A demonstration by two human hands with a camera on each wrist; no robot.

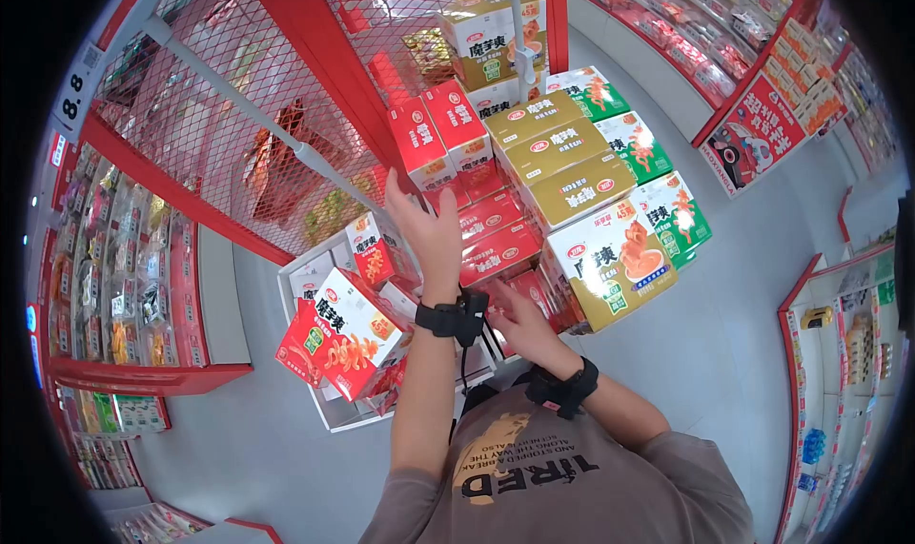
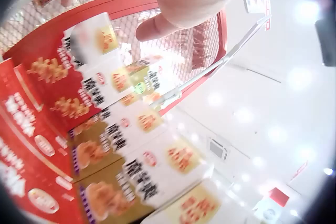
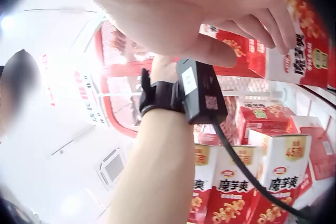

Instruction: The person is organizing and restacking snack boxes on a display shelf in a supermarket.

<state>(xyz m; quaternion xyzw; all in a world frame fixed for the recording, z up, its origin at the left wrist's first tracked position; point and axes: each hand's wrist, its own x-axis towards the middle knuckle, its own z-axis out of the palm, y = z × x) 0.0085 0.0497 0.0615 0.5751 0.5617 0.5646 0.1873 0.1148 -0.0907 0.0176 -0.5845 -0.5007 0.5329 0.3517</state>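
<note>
Shop floor [image 1: 739,306], grey. White display stand [image 1: 333,420]: tilted carton [image 1: 353,339] at near-left corner, red boxes [image 1: 500,248] towards right edge. My left hand [image 1: 424,229]: thumb and fingers apart, empty. My right hand [image 1: 526,327]: likewise, beside red boxes. Best handling: level palms, gold boxes [image 1: 575,186] unjostled. Right fingertips: perhaps touching cardboard; stand's rear edge: hidden

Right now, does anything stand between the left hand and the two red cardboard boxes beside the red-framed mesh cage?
Nothing visible stands between the left hand and the two red cardboard boxes. The right hand is nearer the body, outside that gap.
</note>
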